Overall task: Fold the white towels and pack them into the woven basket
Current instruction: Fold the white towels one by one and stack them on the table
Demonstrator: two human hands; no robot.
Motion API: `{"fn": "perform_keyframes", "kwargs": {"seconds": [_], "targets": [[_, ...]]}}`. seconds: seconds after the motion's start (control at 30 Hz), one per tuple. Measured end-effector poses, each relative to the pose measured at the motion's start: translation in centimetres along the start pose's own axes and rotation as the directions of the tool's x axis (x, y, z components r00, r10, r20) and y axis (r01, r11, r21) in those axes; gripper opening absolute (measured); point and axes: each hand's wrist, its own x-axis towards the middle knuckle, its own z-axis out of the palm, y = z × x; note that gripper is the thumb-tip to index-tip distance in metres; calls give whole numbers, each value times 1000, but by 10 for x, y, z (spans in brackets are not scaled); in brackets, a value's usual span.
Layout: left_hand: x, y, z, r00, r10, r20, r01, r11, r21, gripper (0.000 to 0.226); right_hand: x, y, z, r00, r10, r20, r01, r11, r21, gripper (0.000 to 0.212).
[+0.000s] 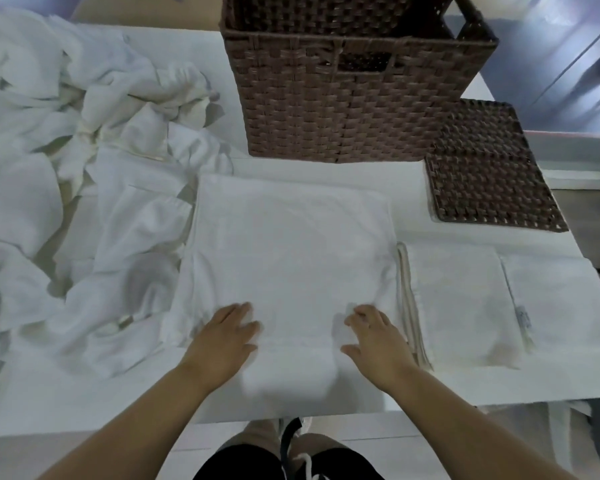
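no readable text, small tag on folded towel [523, 318] illegible

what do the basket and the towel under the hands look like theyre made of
Basket: woven flat strips, dark brown with a slight sheen, perhaps synthetic rattan or wicker; the checker weave shows. Towel: soft matte white cloth, likely cotton; it lies flat with soft creases.
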Motion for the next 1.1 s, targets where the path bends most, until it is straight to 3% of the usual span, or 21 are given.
{"fn": "perform_keyframes", "kwargs": {"seconds": [0.03, 0.13, 0.2, 0.23, 0.3, 0.4, 0.47, 0.53, 0.6, 0.67, 0.73, 0.77, 0.8, 0.87, 0.93, 1.1], "targets": [[0, 0, -1, 999, 24, -22, -23, 999, 36, 21, 1, 0, -1, 1000, -1, -7, 1, 1000, -29, 49], [0, -4, -4, 1000, 17, -8, -17, 999, 38, 36, 2, 0, 2, 1000, -21, -17, 19, 993, -116, 52], [1, -8, -5, 1000, 16, -12, -16, 1000, 24, 27, 1, 2, 7, 999, -42, -31, 36, 987, -157, 50], [2, -8, -9, 1000, -5, 26, 5, 1000, -10, 22, 1, 4, 9, 997, -66, -45, 58, 984, -169, 45], [4, -8, -18, 995, -58, 81, 64, 995, -73, 34, 1, 11, 13, 988, -102, -112, 83, 982, -169, 40], [6, -8, -41, 979, -133, 154, 144, 988, -61, 36, 5, 17, 4, 966, -166, -198, 139, 980, -144, 49], [10, -9, -64, 980, -159, 123, 170, 982, -83, 29, 8, 14, -15, 956, -137, -258, 114, 988, -101, 50], [15, -19, -85, 993, -104, -55, 98, 989, -106, 37, 13, 15, -32, 935, -76, -347, 63, 997, -49, 45], [25, -35, -108, 956, 61, -287, -76, 996, -41, 42, 13, 7, -56, 834, -154, -529, 187, 982, 8, 40], [29, -46, -128, 897, 220, -383, -212, 975, 63, 35, 8, 3, -65, 666, -303, -682, 346, 935, -78, 30], [29, -54, -128, 861, 278, -426, -241, 961, 139, 34, 5, 4, -58, 566, -478, -672, 466, 857, -218, 21], [25, -56, -120, 860, 291, -418, -246, 956, 161, 32, 2, 6, -49, 560, -537, -631, 495, 827, -265, 19], [19, -58, -108, 875, 305, -376, -256, 951, 175, 30, 2, 10, -36, 567, -579, -586, 514, 804, -298, 20], [4, -61, -71, 900, 359, -248, -301, 922, 242, 25, -1, 21, -8, 667, -604, -437, 488, 797, -356, 10], [-11, -59, -39, 931, 355, -89, -315, 902, 296, 18, -4, 22, 16, 784, -535, -316, 436, 836, -332, 25], [-23, -48, -3, 985, 174, 4, -168, 949, 265, 30, -8, 8, 36, 895, -335, -294, 278, 935, -218, 25]]}}
